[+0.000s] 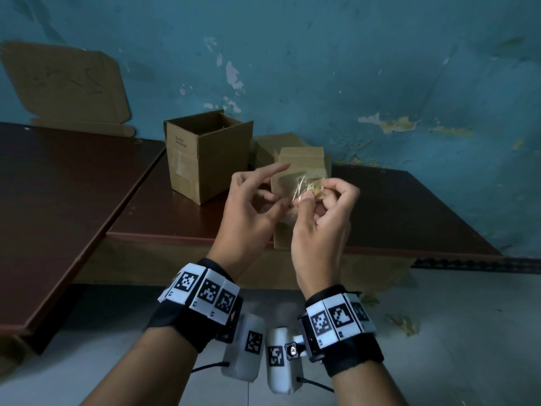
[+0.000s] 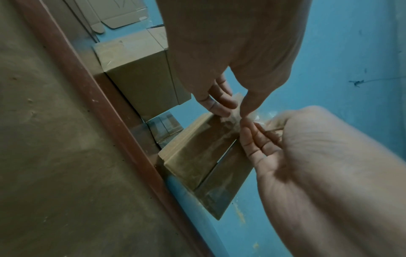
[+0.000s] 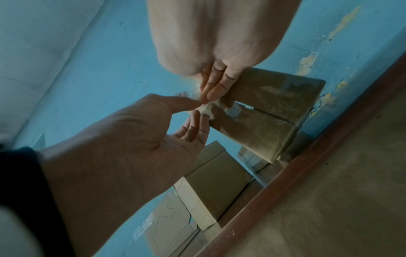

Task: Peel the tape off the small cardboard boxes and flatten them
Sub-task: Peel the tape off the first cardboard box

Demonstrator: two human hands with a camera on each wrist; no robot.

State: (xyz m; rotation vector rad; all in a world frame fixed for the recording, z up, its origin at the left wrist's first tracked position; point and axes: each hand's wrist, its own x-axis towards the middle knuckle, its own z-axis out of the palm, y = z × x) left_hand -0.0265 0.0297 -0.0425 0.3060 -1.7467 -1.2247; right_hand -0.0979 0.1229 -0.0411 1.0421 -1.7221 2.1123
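Right hand (image 1: 320, 227), center of the head frame, pinches a crumpled wad of clear tape (image 1: 304, 189) between thumb and curled fingers. Left hand (image 1: 251, 212) sits just left of it, thumb and a fingertip meeting at the tape's left edge, index finger sticking up and out, other fingers loosely bent; a narrow pinch, though how firmly it has the tape I cannot tell. Both hands hover above the near table edge.

Right behind the hands stands a small taped box (image 1: 301, 168), near the front edge of the dark brown table (image 1: 409, 206), with glossy tape across its face and a slit between the flaps seen in the wrist views (image 2: 204, 156). Another shut box (image 1: 265, 150) is behind it, against the wall. Left of them, center frame, an open box (image 1: 207, 153) stands upright, top flaps up. A flattened cardboard sheet (image 1: 67, 83) leans on the blue peeling wall (image 1: 351, 68), upper left. A second tabletop (image 1: 58, 200) fills the left side. Marker-tagged wristbands (image 1: 205, 291) sit on both wrists, bottom of frame.
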